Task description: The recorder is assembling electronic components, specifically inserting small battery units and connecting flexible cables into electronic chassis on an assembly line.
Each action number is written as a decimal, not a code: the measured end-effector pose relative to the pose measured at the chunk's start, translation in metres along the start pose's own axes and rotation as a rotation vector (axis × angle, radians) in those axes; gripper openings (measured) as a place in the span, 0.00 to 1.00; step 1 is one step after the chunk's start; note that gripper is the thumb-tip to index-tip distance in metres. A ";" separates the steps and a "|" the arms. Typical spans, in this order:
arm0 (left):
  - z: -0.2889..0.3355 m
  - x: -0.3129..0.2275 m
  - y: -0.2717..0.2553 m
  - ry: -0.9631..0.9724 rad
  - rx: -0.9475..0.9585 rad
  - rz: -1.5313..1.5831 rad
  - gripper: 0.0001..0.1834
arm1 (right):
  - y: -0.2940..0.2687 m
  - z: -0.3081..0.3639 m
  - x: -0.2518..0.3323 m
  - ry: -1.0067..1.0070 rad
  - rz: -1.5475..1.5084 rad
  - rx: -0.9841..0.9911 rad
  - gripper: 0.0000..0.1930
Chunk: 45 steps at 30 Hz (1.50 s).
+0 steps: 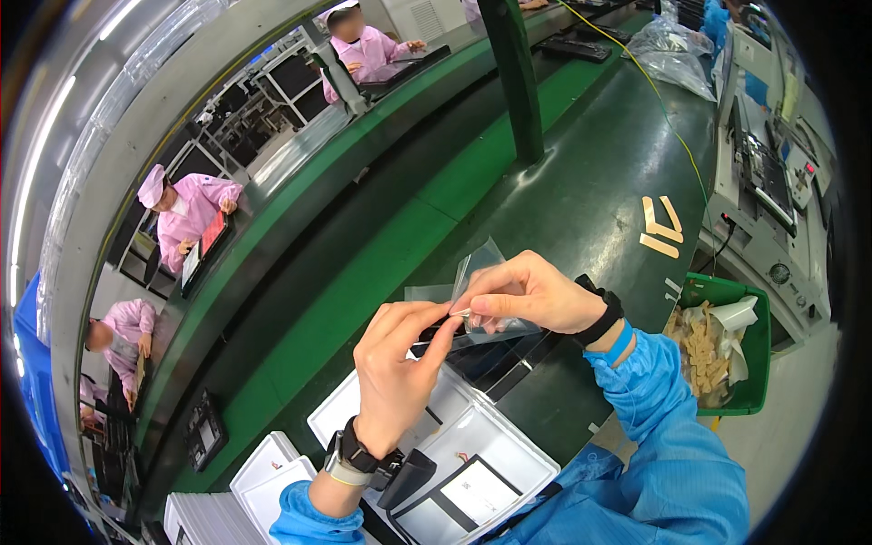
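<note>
Pinch lightly with left hand (397,363) and right hand (538,295) together, both apparently clamped on a small pale piece (463,313), beside clear film (487,256), beyond white tray (486,434); avoid creasing.

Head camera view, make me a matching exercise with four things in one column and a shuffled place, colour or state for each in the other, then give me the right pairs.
Column one
1. Right hand
2. Plastic film
3. Green bin
4. Tan strips

Column two
A. Holding a heap of tan scraps
B. Lying on the dark green table top
C. With a blue band at the wrist
D. See-through, near the middle of the picture

Right pairs: 1-C, 2-D, 3-A, 4-B.
</note>
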<state>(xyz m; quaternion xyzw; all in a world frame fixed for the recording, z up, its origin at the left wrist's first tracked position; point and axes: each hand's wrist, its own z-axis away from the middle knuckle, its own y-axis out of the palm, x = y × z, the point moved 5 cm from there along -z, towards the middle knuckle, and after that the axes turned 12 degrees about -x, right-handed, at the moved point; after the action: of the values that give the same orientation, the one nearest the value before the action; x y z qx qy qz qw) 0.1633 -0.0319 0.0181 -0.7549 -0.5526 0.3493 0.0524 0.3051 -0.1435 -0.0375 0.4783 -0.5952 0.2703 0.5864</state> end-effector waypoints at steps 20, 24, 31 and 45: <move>0.041 0.013 -0.105 -0.004 -0.012 0.083 0.33 | -0.042 -0.019 -0.004 -0.773 1.359 -0.930 0.30; 0.060 -0.001 -0.122 0.323 0.037 -0.112 0.38 | 0.057 0.007 0.024 -0.355 0.546 -0.312 0.27; 0.089 -0.008 -0.129 0.338 0.179 -0.255 0.28 | 0.129 0.055 -0.027 0.400 -0.008 0.066 0.18; 0.213 -0.011 -0.101 0.206 0.528 -0.197 0.14 | 0.144 0.125 -0.085 0.313 0.657 -0.350 0.21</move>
<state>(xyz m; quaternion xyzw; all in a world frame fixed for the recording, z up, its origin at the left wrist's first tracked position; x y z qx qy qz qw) -0.0437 -0.0684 -0.0896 -0.6894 -0.5050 0.3956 0.3364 0.1103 -0.1750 -0.1046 0.1086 -0.6569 0.4074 0.6250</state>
